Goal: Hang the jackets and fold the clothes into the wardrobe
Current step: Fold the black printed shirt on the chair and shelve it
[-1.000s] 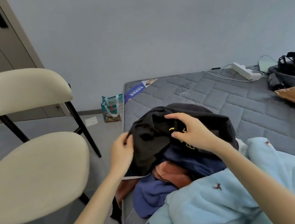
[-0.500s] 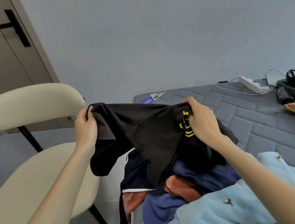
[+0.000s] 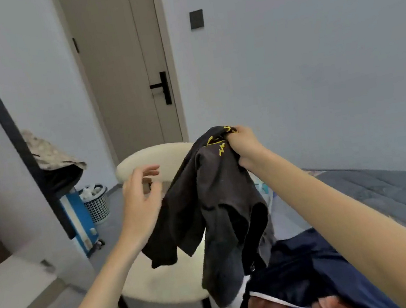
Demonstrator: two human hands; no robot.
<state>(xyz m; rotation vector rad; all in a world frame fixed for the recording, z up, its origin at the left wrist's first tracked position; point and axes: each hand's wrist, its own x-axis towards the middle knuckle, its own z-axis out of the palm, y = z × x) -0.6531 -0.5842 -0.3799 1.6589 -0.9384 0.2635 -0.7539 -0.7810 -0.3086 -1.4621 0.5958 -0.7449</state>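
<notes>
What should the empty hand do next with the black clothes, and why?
Probably the left hand should take a grip on a loose edge of the black garment. Only the right hand holds it, at the top, so it hangs bunched and cannot be folded yet.

Cream chair [image 3: 150,158] just behind the left hand [image 3: 140,201]; door [image 3: 120,74] farther beyond; lattice basket [image 3: 97,206] and blue suitcase [image 3: 81,223] left of the hand.

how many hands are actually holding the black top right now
1. The right hand grips the black top at its upper end, and the rest hangs down. The left hand is open beside it and holds nothing.
</notes>
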